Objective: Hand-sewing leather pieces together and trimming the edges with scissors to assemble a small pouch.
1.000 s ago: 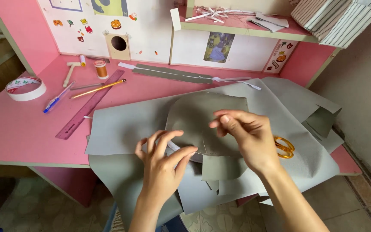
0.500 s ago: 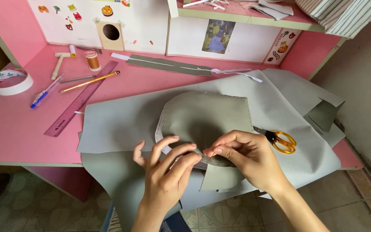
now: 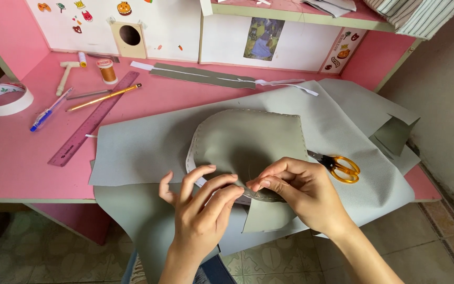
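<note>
Rounded grey stitched piece (image 3: 248,144) lying flat on big grey sheets, near edge pinched up, on pink desk.

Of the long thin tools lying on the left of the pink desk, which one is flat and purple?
The purple plastic ruler, the flat strip lying diagonally beside the grey sheet. The yellow pencil and blue pen near it are round and slimmer.

We sat at a pink desk (image 3: 11,158) with a white stickered back panel (image 3: 80,26); tiled floor (image 3: 421,242) lay below
</note>
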